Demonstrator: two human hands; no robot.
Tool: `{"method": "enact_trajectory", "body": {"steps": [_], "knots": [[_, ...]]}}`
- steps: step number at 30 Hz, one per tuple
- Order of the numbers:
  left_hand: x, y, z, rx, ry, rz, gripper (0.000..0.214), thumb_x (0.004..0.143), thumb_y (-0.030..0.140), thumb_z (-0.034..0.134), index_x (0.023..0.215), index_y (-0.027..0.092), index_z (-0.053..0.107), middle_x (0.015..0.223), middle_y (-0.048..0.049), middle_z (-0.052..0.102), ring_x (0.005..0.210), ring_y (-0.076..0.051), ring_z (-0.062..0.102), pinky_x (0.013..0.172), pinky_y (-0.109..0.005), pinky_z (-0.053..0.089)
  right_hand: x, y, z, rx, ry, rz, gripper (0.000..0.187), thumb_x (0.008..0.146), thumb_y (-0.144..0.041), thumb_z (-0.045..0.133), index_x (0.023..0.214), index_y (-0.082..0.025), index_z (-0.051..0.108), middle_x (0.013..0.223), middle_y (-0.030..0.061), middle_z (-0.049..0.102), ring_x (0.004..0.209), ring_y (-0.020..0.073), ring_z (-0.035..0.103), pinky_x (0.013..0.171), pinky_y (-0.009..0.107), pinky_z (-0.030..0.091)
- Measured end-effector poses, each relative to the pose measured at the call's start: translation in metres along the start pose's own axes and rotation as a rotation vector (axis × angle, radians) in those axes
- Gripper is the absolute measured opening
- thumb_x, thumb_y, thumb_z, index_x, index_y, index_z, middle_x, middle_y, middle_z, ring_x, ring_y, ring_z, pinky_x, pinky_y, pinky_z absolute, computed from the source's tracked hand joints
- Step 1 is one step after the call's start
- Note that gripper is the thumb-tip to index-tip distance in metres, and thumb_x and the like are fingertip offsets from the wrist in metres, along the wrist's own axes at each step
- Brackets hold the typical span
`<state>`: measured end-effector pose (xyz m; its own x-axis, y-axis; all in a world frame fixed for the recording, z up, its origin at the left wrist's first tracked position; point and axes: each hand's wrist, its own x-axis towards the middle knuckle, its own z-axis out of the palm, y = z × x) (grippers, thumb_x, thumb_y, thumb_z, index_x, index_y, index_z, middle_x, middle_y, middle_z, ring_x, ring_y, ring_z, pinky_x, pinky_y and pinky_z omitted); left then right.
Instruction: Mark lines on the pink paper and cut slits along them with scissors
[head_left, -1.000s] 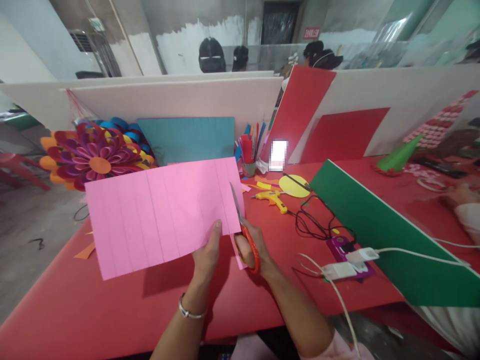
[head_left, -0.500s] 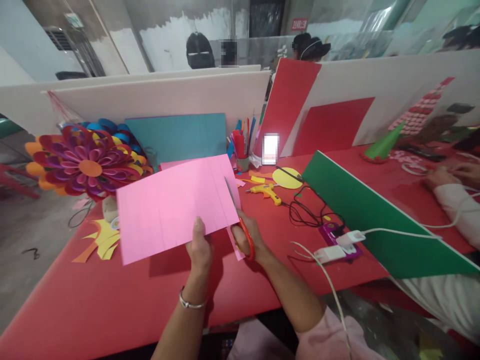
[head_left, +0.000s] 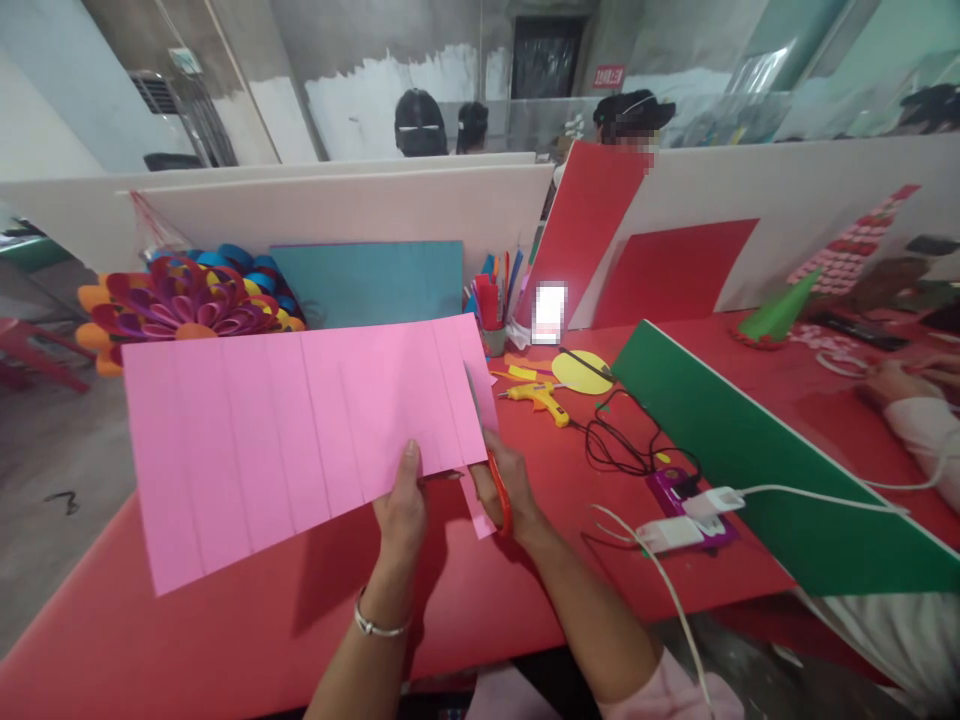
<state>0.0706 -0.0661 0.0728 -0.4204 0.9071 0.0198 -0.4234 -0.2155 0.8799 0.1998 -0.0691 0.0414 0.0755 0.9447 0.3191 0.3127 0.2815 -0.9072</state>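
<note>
My left hand (head_left: 402, 508) pinches the lower edge of a large pink paper sheet (head_left: 300, 430) ruled with pencil lines and holds it up over the red table (head_left: 225, 630). My right hand (head_left: 504, 488) is wrapped round the red handles of a pair of scissors (head_left: 491, 470). The blades run up along a line near the sheet's right edge. A narrow pink strip hangs to the right of the blades.
A paper flower (head_left: 180, 310) and a teal sheet (head_left: 367, 282) stand behind the pink sheet. A pen cup (head_left: 491, 305), yellow glue gun (head_left: 536, 395), yellow disc (head_left: 581, 372), cables and chargers (head_left: 686, 520) and a green board (head_left: 750, 450) lie right. Another person's arm (head_left: 911, 410) rests far right.
The pink sheet has swung back to face me and shows more of its left side. The scissors stay in the cut near its right edge.
</note>
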Motion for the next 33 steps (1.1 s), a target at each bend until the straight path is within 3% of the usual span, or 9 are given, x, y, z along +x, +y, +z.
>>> {"method": "enact_trajectory", "body": {"steps": [7,11,16,21,27,33], "knots": [[0.002,-0.007,-0.008,0.096,-0.006,0.035,0.049,0.085,0.045,0.081,0.126,0.021,0.071,0.126,-0.0106,0.074,0.123,-0.027,0.069,0.104,-0.042,0.061,0.001,0.001,-0.001,-0.096,0.018,0.034,0.016,0.088,-0.037,0.055,0.095,-0.024,0.060,0.067,-0.0013,0.062,0.058,0.0192,0.058,0.059,0.029,0.041],[0.002,-0.010,-0.012,0.101,-0.051,0.016,0.056,0.083,0.048,0.083,0.129,0.018,0.070,0.127,-0.0127,0.074,0.117,-0.030,0.071,0.106,-0.049,0.060,0.001,0.006,-0.001,-0.124,0.021,0.017,0.016,0.090,-0.040,0.051,0.094,-0.025,0.056,0.064,-0.0013,0.060,0.053,0.0198,0.058,0.057,0.030,0.042],[0.002,-0.010,-0.012,0.050,0.010,0.000,0.051,0.083,0.042,0.084,0.128,0.022,0.070,0.130,-0.0096,0.073,0.128,-0.030,0.067,0.113,-0.050,0.055,0.002,0.008,-0.003,-0.151,-0.001,-0.046,0.019,0.093,-0.043,0.049,0.099,-0.025,0.054,0.073,0.0025,0.065,0.062,0.0232,0.065,0.060,0.032,0.046],[-0.001,-0.011,-0.018,0.114,0.031,-0.029,0.045,0.084,0.041,0.083,0.123,0.020,0.072,0.125,-0.0105,0.075,0.125,-0.029,0.069,0.112,-0.048,0.056,0.003,0.010,-0.003,-0.149,0.029,-0.085,0.019,0.092,-0.038,0.049,0.104,-0.025,0.057,0.078,0.0036,0.067,0.073,0.0258,0.068,0.064,0.033,0.049],[-0.001,-0.014,-0.023,0.165,0.006,-0.014,0.043,0.084,0.041,0.083,0.120,0.019,0.073,0.114,-0.0101,0.077,0.113,-0.029,0.074,0.100,-0.044,0.064,0.001,0.012,-0.002,-0.165,0.044,-0.098,0.020,0.092,-0.039,0.049,0.103,-0.024,0.057,0.077,0.0025,0.068,0.061,0.0217,0.064,0.056,0.030,0.044],[-0.003,-0.016,-0.022,0.197,-0.024,0.010,0.040,0.084,0.038,0.083,0.118,0.021,0.074,0.113,-0.0108,0.078,0.114,-0.030,0.074,0.098,-0.044,0.065,0.003,0.009,-0.005,-0.171,0.063,-0.087,0.026,0.093,-0.046,0.051,0.105,-0.024,0.058,0.088,0.0068,0.073,0.080,0.0271,0.071,0.063,0.032,0.049]]}}
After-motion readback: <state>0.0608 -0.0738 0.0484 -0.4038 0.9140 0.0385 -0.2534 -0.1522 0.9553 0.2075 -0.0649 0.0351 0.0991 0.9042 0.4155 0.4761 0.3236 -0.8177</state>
